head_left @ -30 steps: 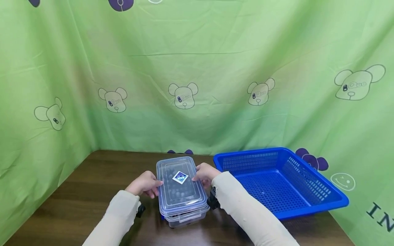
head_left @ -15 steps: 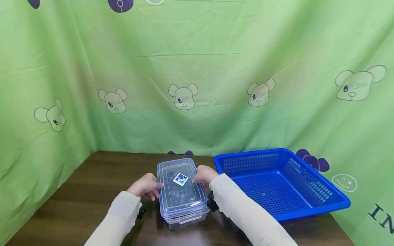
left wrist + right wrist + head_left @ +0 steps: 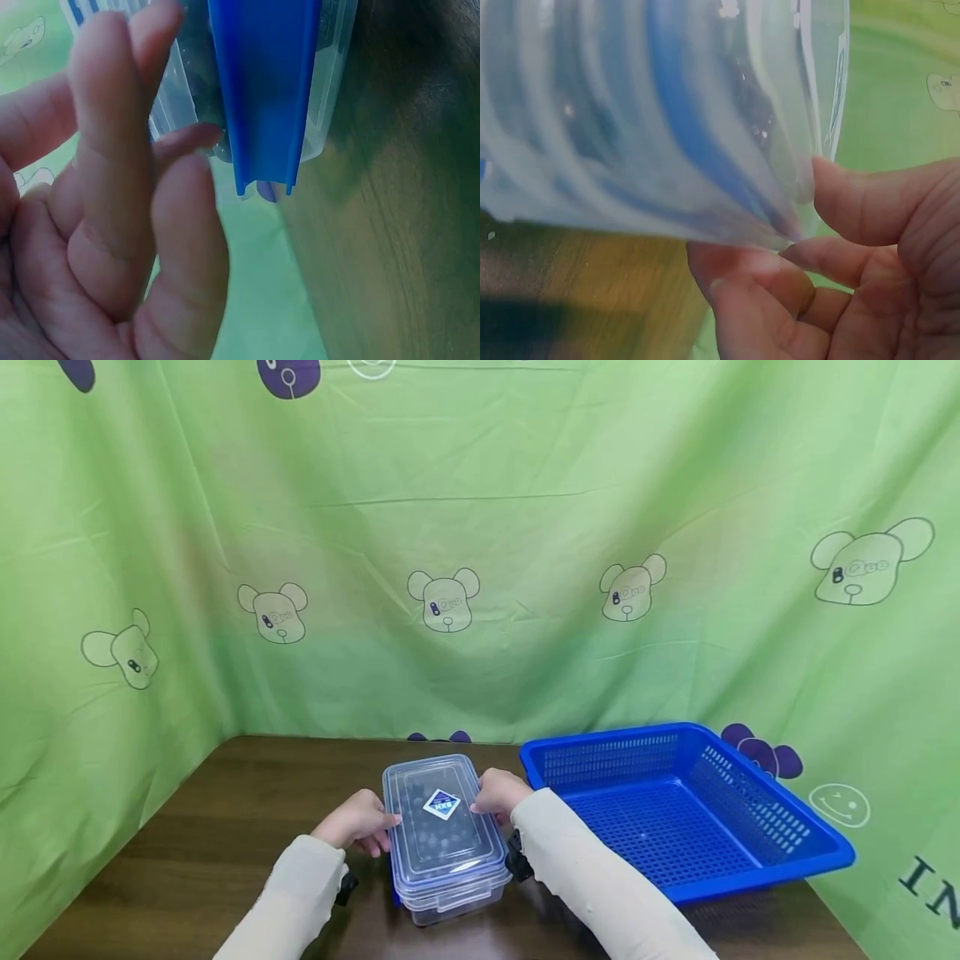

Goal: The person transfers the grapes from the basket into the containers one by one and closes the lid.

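Note:
A clear rectangular lid [image 3: 450, 847] with a diamond-shaped label lies over a clear plastic food container [image 3: 459, 912] on the table. Dark round pieces show blurrily through it. My left hand [image 3: 357, 821] holds the lid's left edge, thumb on top, other fingers beside and below. At the opposite edge, my right hand [image 3: 501, 795] pinches the rim between thumb and fingers. A blue side clip [image 3: 270, 90] hangs down the container's side in the left wrist view. The right wrist view shows a blue seal strip [image 3: 682, 120] through the clear plastic, with fingertips at the corner.
A large blue perforated basket [image 3: 757, 878] stands to the right on the brown wooden table [image 3: 187, 852]. Green patterned cloth [image 3: 450, 685] hangs behind and at both sides. My right forearm [image 3: 600, 877] passes in front of the basket.
The lid's near end has come down closer to the container, and the dark gap at its front is gone. Both hands keep their hold. The view has tilted up slightly.

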The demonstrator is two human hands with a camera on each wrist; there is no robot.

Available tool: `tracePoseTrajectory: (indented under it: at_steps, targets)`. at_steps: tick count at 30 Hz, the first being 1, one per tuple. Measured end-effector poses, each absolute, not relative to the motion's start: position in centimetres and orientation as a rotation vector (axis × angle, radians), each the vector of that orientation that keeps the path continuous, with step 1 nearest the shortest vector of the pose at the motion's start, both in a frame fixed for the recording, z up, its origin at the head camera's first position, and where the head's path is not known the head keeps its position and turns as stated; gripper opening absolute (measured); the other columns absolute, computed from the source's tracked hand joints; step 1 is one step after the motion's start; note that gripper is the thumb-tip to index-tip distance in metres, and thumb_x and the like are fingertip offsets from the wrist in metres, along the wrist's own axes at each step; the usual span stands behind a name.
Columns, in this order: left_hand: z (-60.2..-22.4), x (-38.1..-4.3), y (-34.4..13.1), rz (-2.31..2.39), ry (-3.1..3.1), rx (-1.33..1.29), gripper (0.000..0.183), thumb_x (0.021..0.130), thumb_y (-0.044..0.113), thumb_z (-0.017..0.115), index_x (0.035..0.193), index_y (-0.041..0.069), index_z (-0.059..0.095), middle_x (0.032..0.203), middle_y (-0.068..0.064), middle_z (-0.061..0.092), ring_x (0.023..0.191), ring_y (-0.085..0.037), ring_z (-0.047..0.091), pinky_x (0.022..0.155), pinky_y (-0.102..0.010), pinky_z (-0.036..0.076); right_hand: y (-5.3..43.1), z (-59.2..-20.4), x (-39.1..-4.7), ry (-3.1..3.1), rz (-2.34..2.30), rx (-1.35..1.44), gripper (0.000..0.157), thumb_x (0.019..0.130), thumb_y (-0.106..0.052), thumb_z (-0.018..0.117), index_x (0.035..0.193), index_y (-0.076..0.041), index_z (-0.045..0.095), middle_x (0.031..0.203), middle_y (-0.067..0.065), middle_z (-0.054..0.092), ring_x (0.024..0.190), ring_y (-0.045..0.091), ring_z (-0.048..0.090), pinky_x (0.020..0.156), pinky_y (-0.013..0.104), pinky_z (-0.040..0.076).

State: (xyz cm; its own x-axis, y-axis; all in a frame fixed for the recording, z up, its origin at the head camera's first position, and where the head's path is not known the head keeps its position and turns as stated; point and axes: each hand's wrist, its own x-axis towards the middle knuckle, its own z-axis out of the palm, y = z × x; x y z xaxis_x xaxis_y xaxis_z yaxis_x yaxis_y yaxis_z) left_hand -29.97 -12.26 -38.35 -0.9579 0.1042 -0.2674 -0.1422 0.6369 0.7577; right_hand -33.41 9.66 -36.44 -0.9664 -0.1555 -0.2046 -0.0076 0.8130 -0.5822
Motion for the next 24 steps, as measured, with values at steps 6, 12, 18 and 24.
tracePoseTrajectory:
  at_steps: [6, 12, 18, 24]
  targets:
    - [-38.2, -29.9, -12.1, 1.214, 2.574, -0.012, 0.026, 0.093, 0.013, 0.062, 0.070, 0.000, 0.060, 0.053, -0.004, 0.060, 0.040, -0.010, 0.051, 0.045, -0.025, 0.037, 9.9, -36.3, -33.2, 2.740, -0.864, -0.130, 0.006, 0.086, -0.004, 0.068, 0.087, 0.001, 0.065, 0.074, 0.009, 0.061, 0.060, 0.020, 0.059, 0.056, 0.036, 0.054]
    - [-38.3, -29.3, -11.9, 1.247, 2.564, -0.037, 0.028, 0.094, 0.012, 0.062, 0.069, 0.000, 0.062, 0.052, -0.005, 0.059, 0.040, -0.010, 0.049, 0.044, -0.024, 0.038, 10.0, -36.5, -33.1, 2.729, -0.853, -0.148, 0.005, 0.087, -0.004, 0.067, 0.087, 0.001, 0.066, 0.072, 0.008, 0.063, 0.059, 0.019, 0.061, 0.051, 0.031, 0.051]
    - [-38.2, -28.8, -11.9, 1.187, 2.587, 0.000, 0.028, 0.093, 0.013, 0.062, 0.067, 0.000, 0.062, 0.053, -0.004, 0.061, 0.041, -0.010, 0.050, 0.044, -0.025, 0.038, 10.0, -36.5, -32.7, 2.710, -0.870, -0.150, 0.007, 0.087, -0.002, 0.067, 0.092, 0.003, 0.067, 0.072, 0.009, 0.063, 0.061, 0.019, 0.063, 0.056, 0.035, 0.056]
    - [-38.4, -28.9, -12.0, 1.172, 2.580, -0.005, 0.029, 0.094, 0.014, 0.062, 0.067, 0.001, 0.062, 0.054, -0.004, 0.061, 0.041, -0.011, 0.050, 0.045, -0.026, 0.039, 9.9, -36.8, -32.8, 2.690, -0.886, -0.118, 0.012, 0.087, -0.003, 0.067, 0.098, 0.003, 0.067, 0.074, 0.009, 0.063, 0.063, 0.020, 0.062, 0.057, 0.036, 0.056]
